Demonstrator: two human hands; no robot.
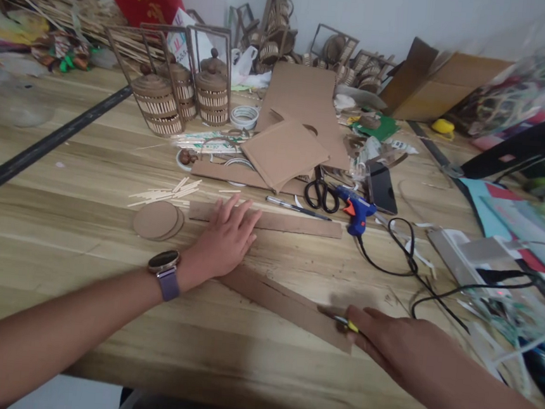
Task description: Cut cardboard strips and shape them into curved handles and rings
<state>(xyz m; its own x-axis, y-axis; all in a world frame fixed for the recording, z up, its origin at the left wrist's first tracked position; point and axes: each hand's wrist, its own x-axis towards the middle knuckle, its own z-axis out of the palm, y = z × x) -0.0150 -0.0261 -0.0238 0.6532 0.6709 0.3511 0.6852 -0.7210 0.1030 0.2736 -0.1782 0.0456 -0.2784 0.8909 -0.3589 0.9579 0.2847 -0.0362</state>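
My left hand (228, 235), with a watch (164, 271) at the wrist, is open and lies palm down. Its fingertips rest over a narrow cardboard strip (294, 223), while its heel covers the far end of a second, slanted cardboard strip (278, 299). My right hand (376, 331) is closed around a utility knife (345, 322) with a yellow part. The blade reaches to the slanted strip near its right end; whether it touches cannot be made out. Left of my left hand are stacked cardboard discs (155, 220) and several thin wooden sticks (168, 192).
A blue glue gun (357, 209), black-handled scissors (321, 193) and a pen (298, 208) lie beyond the strips. Cables trail to a power strip (468, 260) at right. Small bamboo baskets (155, 102), a tape roll (244, 117) and cardboard sheets (286, 151) stand farther back.
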